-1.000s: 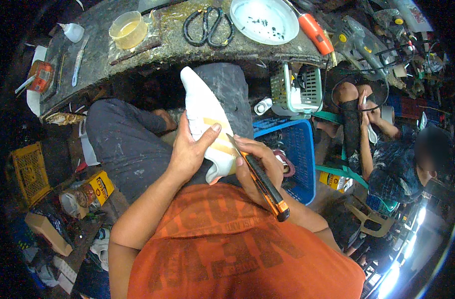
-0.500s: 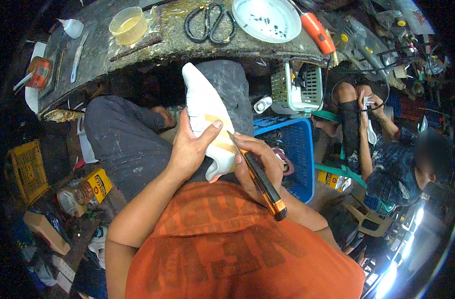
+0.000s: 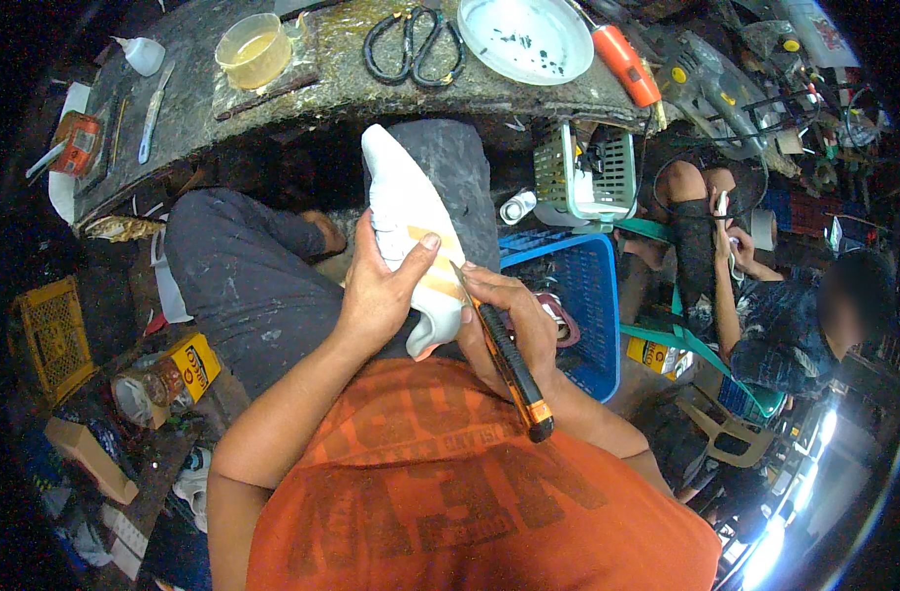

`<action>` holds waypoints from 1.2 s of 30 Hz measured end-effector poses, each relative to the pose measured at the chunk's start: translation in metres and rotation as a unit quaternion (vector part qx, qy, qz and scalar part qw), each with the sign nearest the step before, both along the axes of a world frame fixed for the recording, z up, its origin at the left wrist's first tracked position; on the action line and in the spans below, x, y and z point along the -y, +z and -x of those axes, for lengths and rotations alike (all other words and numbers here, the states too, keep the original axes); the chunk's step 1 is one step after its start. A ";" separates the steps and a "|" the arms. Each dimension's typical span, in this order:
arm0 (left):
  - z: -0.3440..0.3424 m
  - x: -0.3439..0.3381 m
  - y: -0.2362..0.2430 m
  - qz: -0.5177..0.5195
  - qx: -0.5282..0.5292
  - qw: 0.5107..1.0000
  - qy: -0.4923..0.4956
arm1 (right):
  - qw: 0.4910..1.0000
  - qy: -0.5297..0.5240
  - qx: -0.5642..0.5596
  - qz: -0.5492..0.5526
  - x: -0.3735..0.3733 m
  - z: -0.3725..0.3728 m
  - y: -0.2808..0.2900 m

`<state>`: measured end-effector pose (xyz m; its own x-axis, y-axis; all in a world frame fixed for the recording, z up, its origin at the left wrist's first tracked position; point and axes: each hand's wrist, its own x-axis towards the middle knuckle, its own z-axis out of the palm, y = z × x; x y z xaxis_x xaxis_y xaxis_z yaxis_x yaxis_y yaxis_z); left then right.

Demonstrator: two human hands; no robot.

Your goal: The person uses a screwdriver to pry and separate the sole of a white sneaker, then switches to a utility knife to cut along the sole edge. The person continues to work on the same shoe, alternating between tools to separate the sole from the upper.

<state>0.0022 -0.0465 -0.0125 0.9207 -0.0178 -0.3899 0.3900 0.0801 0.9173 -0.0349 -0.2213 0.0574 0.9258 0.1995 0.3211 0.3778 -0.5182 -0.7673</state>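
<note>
A white shoe point(image 3: 403, 182) with tan stripes on its side lies over my lap, its toe pointing away from me. My left hand point(image 3: 381, 281) is closed around the shoe's middle, the thumb pressed on the side near the stripes. In my right hand point(image 3: 517, 320) is an orange and black utility knife point(image 3: 514, 369), its handle end slanting back toward my shirt. The knife's blade end meets the shoe's side by the stripes; the fingers partly hide it there.
A worn bench ahead carries a tub of yellowish liquid point(image 3: 253, 51), black-handled scissors point(image 3: 414, 47), a white basin point(image 3: 527, 37) and an orange-handled tool point(image 3: 627, 67). Right of my knees stand a green basket point(image 3: 585, 182) and a blue crate point(image 3: 598, 315). Another person point(image 3: 780, 320) sits at right.
The utility knife's handle end has swung slightly left and toward me as my right hand turned. My left hand keeps its hold on the shoe. The other person's hands have moved.
</note>
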 end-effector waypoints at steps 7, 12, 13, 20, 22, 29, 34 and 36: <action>-0.001 0.000 0.002 -0.029 0.011 1.000 -0.005 | 1.000 0.013 0.011 0.004 0.001 0.001 0.002; 0.000 0.001 0.005 -0.015 0.001 1.000 -0.003 | 1.000 0.012 0.005 0.004 0.001 0.002 0.002; 0.000 0.001 0.005 -0.013 0.001 1.000 0.000 | 1.000 0.010 -0.001 0.005 0.002 0.002 0.002; -0.001 0.003 0.001 -0.011 0.013 1.000 0.001 | 1.000 0.012 -0.002 0.006 0.002 0.003 0.002; -0.001 0.003 0.000 -0.009 0.011 1.000 -0.001 | 1.000 0.014 -0.008 0.007 0.003 0.003 0.003; -0.001 0.002 -0.001 -0.005 0.012 1.000 0.000 | 1.000 0.023 -0.008 0.004 0.004 0.004 0.005; -0.002 0.002 0.001 -0.005 0.009 1.000 -0.003 | 1.000 0.023 0.000 0.001 0.004 0.004 0.003; -0.002 0.002 0.003 -0.024 0.006 1.000 -0.005 | 1.000 0.024 0.000 -0.003 0.005 0.004 0.003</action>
<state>0.0046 -0.0481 -0.0100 0.9252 -0.0093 -0.3792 0.3793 0.0317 0.9247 -0.0392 -0.2259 0.0600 0.9152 0.2424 0.3220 0.4020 -0.4938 -0.7710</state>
